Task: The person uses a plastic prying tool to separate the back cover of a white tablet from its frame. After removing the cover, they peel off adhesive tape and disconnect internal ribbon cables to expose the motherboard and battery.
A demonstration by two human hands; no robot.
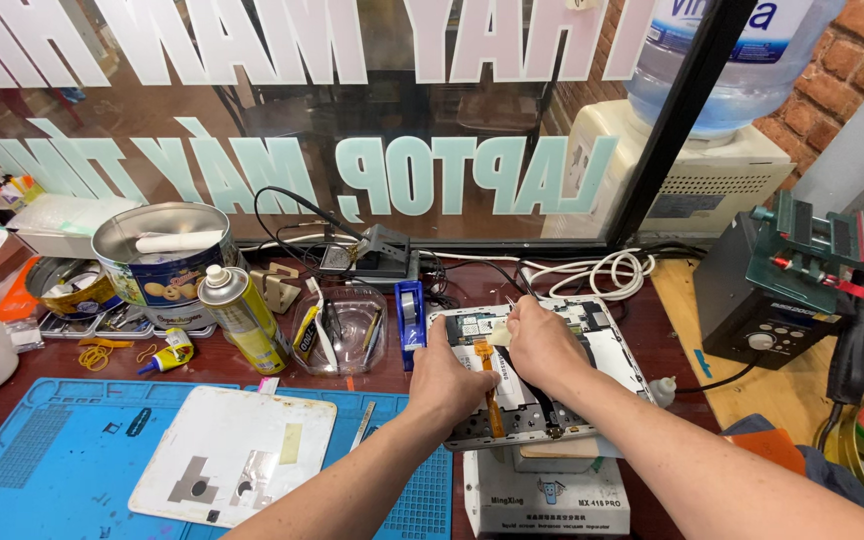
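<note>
Both hands are working over an opened tablet (552, 385) that's sitting on a white box-shaped machine (547, 500) at the front of the dark red bench. The left hand (449, 378) is resting on the tablet's left side, fingers curled together and pressing down near an orange ribbon cable (493, 395). The right hand (542, 343) is sitting over the middle of the board, fingers bunched and pinching a thin pair of tweezers (510, 300) whose tip is poking out toward the top edge.

Stuff is crowding in all around. A blue tape dispenser (409, 312) is standing just left of the tablet, next to a clear plastic dish (344, 330) of small tools. A yellow spray can (242, 318) and a round tin (164, 255) are sitting further left. A white back cover (237, 455) is lying on the blue work mat (47, 455). White cables (602, 272) are coiling right behind the tablet, and a dark hot-air station (767, 300) is standing to the right on a wooden board (722, 390).
</note>
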